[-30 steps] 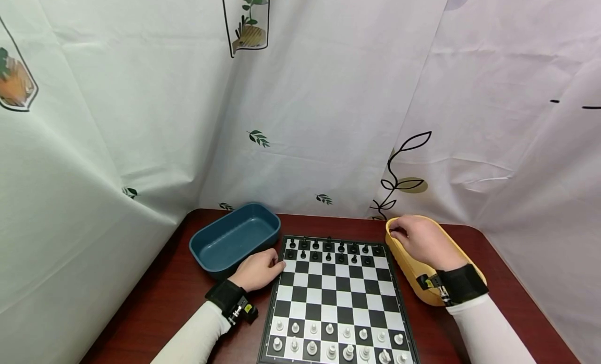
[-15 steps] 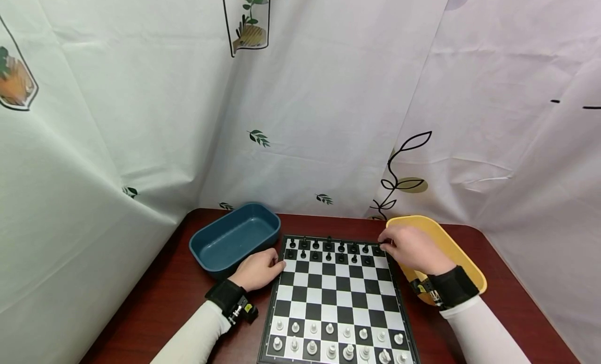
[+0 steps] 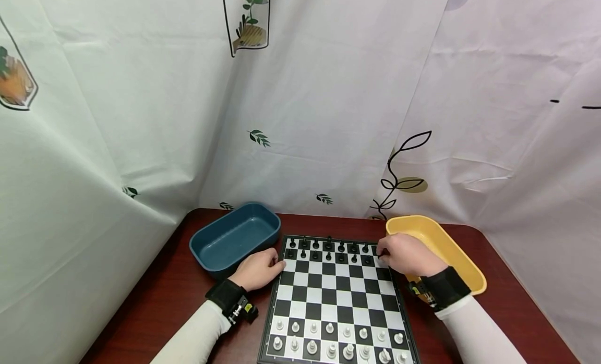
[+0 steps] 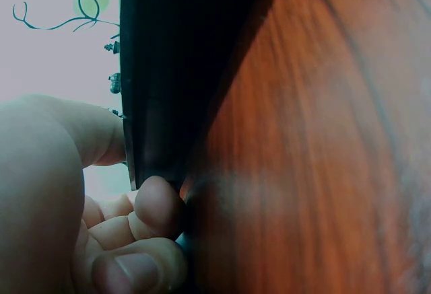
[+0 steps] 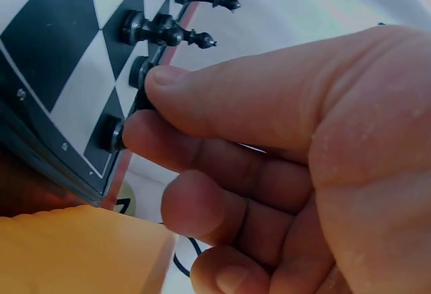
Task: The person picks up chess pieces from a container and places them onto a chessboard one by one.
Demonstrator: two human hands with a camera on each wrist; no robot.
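Observation:
A black-and-white chessboard (image 3: 343, 300) lies on the table between my hands. White chess pieces (image 3: 348, 352) fill its near two rows; black pieces (image 3: 328, 246) stand along the far rows. At the far right corner, my right hand (image 3: 407, 253) brings thumb and index finger together on a small black chess piece, mostly hidden behind the fingertips. A black piece (image 5: 112, 134) stands on the corner square beside those fingers. My left hand (image 3: 257, 271) grips the board's left edge, thumb over the top and curled fingers (image 4: 159, 205) against its side.
To the left of the board sits a dark blue container (image 3: 235, 242), close behind my left hand. A yellow container (image 3: 453, 254) stands on the right, partly under my right forearm. Patterned white cloth (image 3: 328, 103) hangs behind the reddish-brown table (image 3: 141, 306).
My right hand has come out of the yellow container and moved left to the board's far right corner, carrying a small black chess piece. The left hand stays put.

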